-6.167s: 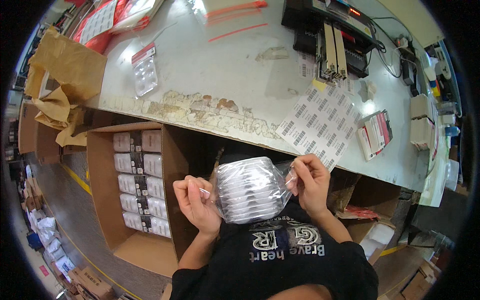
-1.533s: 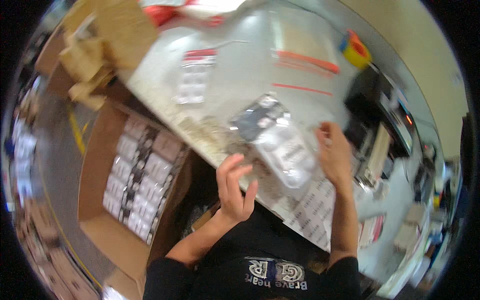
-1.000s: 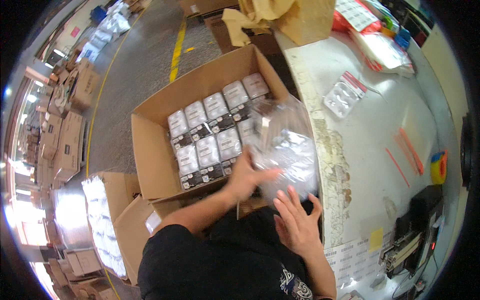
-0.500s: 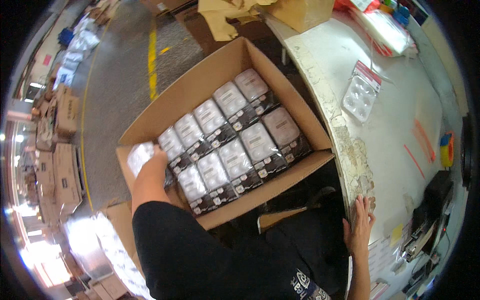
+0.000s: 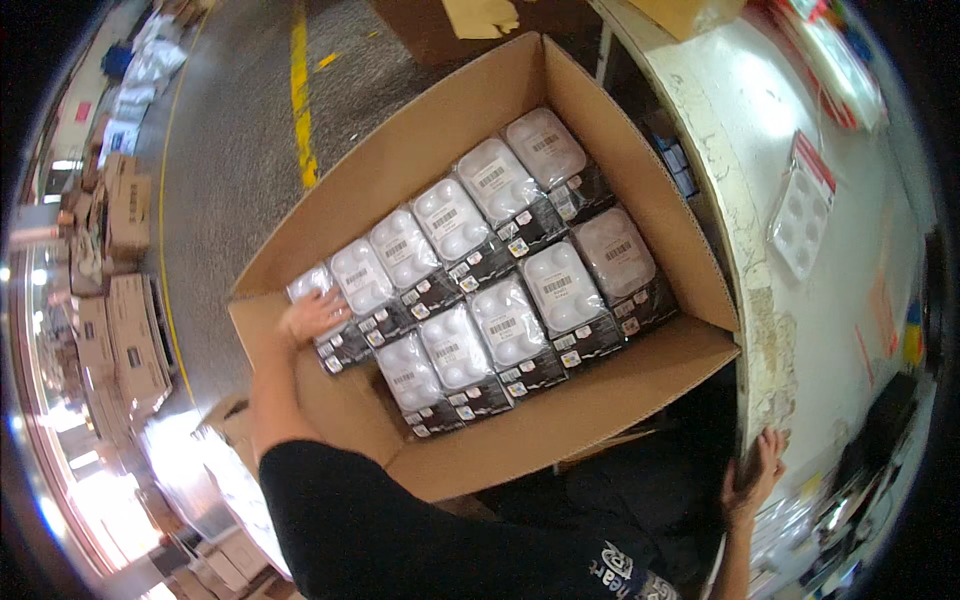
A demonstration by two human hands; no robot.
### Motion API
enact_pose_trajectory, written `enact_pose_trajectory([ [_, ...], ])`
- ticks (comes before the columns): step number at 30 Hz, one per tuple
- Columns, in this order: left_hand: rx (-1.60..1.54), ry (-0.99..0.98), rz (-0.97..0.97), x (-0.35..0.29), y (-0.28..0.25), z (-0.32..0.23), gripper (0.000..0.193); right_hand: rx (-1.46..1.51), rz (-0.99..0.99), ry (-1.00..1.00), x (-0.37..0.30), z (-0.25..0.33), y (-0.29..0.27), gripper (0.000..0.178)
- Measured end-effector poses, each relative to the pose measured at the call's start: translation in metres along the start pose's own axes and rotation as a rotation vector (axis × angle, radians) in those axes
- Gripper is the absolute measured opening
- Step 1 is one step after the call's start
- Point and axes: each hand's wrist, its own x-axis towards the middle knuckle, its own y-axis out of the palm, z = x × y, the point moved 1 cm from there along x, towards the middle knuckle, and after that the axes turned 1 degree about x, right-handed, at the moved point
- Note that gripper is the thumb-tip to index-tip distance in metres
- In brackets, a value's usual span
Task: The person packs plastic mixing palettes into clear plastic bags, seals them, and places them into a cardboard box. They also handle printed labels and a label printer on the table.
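Here the left hand [image 5: 312, 314] touches a clear-wrapped white tray [image 5: 306, 281], grip unclear; right hand [image 5: 758, 478], fingers apart, rests on white desk [image 5: 745, 150]

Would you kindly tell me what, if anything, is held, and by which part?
The left hand lies over the leftmost pack; whether it grips is unclear. The right hand rests on the table edge.

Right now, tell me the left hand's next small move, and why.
I'd probably lift the left hand off the end pack: that pack looks lined up with the others in the far row of the box, and the fingers seem to lie on it, though blur hides their exact grip.
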Motion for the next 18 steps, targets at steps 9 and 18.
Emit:
enact_pose_trajectory([
  [9,0.016,-0.352,0.121,-0.007,0.1,-0.053,0.044,-0.012,-0.016,-0.038,0.011,0.01,-0.006,0.064],
  [18,-0.894,-0.489,-0.365,0.206,-0.139,-0.055,0.048,0.028,-0.14,0.174,-0.102,-0.005,-0.059,0.066],
])
